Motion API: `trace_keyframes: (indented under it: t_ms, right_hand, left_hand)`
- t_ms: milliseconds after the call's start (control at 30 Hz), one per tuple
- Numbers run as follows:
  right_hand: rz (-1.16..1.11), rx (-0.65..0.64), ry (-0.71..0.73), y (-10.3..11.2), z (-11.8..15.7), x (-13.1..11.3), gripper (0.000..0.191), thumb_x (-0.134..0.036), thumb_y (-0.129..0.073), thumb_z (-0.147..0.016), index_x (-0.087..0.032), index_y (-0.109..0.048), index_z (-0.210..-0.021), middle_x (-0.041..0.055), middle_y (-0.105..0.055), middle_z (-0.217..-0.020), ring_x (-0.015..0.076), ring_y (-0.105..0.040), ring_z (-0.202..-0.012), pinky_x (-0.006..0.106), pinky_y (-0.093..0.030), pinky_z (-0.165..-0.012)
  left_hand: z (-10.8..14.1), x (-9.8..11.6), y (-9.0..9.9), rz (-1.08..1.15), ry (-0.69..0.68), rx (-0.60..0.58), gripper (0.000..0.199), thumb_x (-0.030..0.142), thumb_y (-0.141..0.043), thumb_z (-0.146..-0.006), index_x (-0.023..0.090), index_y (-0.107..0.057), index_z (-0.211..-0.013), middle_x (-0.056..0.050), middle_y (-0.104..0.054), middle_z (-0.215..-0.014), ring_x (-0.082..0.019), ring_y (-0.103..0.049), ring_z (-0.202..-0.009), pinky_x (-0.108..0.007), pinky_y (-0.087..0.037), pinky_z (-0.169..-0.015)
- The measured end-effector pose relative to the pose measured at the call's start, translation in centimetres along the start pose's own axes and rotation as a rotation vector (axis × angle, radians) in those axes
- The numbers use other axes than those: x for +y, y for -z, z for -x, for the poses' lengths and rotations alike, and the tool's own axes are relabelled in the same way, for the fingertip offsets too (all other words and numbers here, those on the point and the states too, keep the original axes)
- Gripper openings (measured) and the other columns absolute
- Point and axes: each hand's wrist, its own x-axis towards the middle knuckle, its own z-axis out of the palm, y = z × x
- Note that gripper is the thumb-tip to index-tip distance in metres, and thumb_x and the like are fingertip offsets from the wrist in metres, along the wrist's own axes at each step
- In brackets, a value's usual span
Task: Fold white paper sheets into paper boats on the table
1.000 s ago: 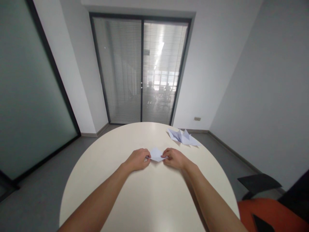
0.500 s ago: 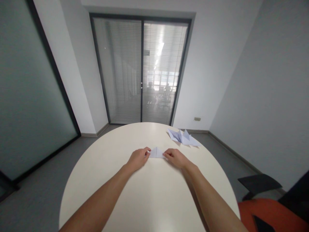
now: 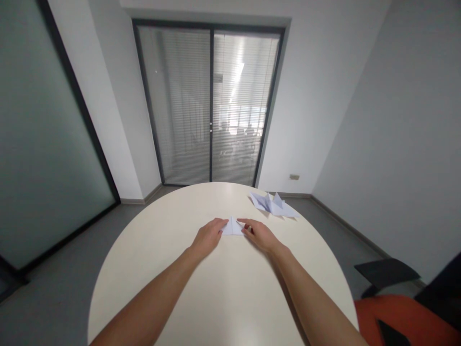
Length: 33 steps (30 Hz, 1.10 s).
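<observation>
A small white folded paper (image 3: 231, 228) lies on the table between my hands, roughly triangular with a crease down its middle. My left hand (image 3: 209, 235) holds its left corner, fingers laid over the slanted edge; the thumb is partly hidden. On the other side, my right hand (image 3: 261, 234) grips the right part, its index finger stretched along the upper slanted edge and its thumb at the lower corner. The corners under my fingers are covered.
Folded paper pieces (image 3: 273, 205) with raised points lie near the round white table's (image 3: 223, 298) far right edge. An orange chair (image 3: 399, 317) with a black armrest (image 3: 387, 271) stands at the lower right. A glass partition with blinds (image 3: 176, 110) is beyond the table.
Both hands have shifted their fingers on the folded paper. The right index finger has stretched up to its upper edge, and the left fingers have moved higher. The paper sits slightly further left.
</observation>
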Motion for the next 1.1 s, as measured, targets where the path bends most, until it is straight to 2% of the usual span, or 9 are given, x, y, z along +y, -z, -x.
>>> trace_keyframes:
  t_ms: [167,267,367,467,633,833,1000,1100]
  right_hand:
    - [0.098,-0.04,0.046,0.0,0.0,-0.2,0.033,-0.021,-0.05,-0.092,-0.023,-0.072,-0.117,0.0079,-0.068,-0.102,0.018,-0.065,-0.087,0.029,-0.047,-0.083]
    - [0.163,-0.043,0.078,0.0,-0.1,-0.4,0.03,-0.017,-0.052,-0.089,-0.022,-0.075,-0.108,0.0092,-0.067,-0.11,0.0206,-0.064,-0.098,0.031,-0.048,-0.089]
    - [0.207,-0.015,0.177,-0.4,-0.3,-1.0,0.034,-0.019,-0.05,-0.091,-0.02,-0.07,-0.119,0.0114,-0.065,-0.125,0.0242,-0.059,-0.114,0.038,-0.045,-0.101]
    - [0.18,-0.062,0.236,-1.2,-0.2,-1.6,0.045,-0.03,-0.04,-0.099,-0.017,-0.054,-0.139,0.0132,-0.055,-0.142,0.0265,-0.049,-0.131,0.044,-0.037,-0.111]
    - [0.199,-0.281,0.043,-1.9,0.4,-2.2,0.059,-0.045,-0.022,-0.103,-0.018,-0.03,-0.155,0.0076,-0.025,-0.161,0.0325,-0.02,-0.149,0.055,-0.021,-0.119]
    - [0.218,-0.396,-0.063,-1.2,0.3,-3.0,0.063,-0.05,-0.017,-0.102,-0.022,-0.016,-0.158,0.0007,-0.01,-0.164,0.0313,-0.002,-0.151,0.055,-0.009,-0.121]
    - [0.222,-0.403,-0.129,-1.0,0.2,-2.9,0.062,-0.05,-0.016,-0.102,-0.023,-0.018,-0.158,-0.0002,-0.012,-0.164,0.0322,-0.002,-0.151,0.057,-0.011,-0.12]
    - [0.186,-0.318,-0.032,-1.1,0.2,-1.9,0.056,-0.044,-0.024,-0.103,-0.023,-0.031,-0.154,0.0046,-0.027,-0.161,0.0312,-0.015,-0.15,0.056,-0.017,-0.12]
  left_hand:
    - [-0.1,0.2,0.0,-0.05,-0.028,-0.051,0.037,0.01,-0.05,-0.092,0.027,-0.069,-0.119,-0.002,-0.065,-0.127,-0.019,-0.059,-0.113,-0.033,-0.048,-0.099]
    - [-0.1,0.1,0.0,-0.055,-0.056,-0.075,0.033,0.01,-0.051,-0.093,0.026,-0.073,-0.113,-0.001,-0.069,-0.12,-0.02,-0.06,-0.109,-0.035,-0.048,-0.098]
    - [-0.2,0.0,0.0,-0.047,-0.084,-0.083,0.032,0.011,-0.052,-0.093,0.026,-0.073,-0.111,-0.001,-0.071,-0.118,-0.021,-0.06,-0.107,-0.035,-0.048,-0.097]
    - [-0.3,0.0,0.1,-0.036,-0.126,-0.092,0.031,0.01,-0.053,-0.092,0.025,-0.074,-0.108,-0.002,-0.072,-0.117,-0.021,-0.06,-0.107,-0.035,-0.048,-0.097]
    - [-0.2,0.7,0.3,-0.014,-0.165,-0.075,0.032,0.005,-0.052,-0.087,0.021,-0.074,-0.104,-0.005,-0.07,-0.117,-0.021,-0.058,-0.112,-0.035,-0.045,-0.102]
    - [-0.1,1.1,0.3,0.012,-0.158,-0.086,0.032,0.011,-0.048,-0.09,0.021,-0.067,-0.114,-0.007,-0.068,-0.117,-0.02,-0.059,-0.113,-0.033,-0.047,-0.099]
    - [-0.2,1.0,0.3,-0.023,-0.179,-0.089,0.033,0.012,-0.05,-0.09,0.022,-0.066,-0.117,-0.006,-0.069,-0.117,-0.021,-0.058,-0.115,-0.036,-0.044,-0.102]
    - [-0.1,1.0,0.4,-0.028,-0.189,-0.087,0.032,0.013,-0.05,-0.091,0.022,-0.067,-0.116,-0.006,-0.07,-0.115,-0.021,-0.058,-0.113,-0.036,-0.045,-0.101]
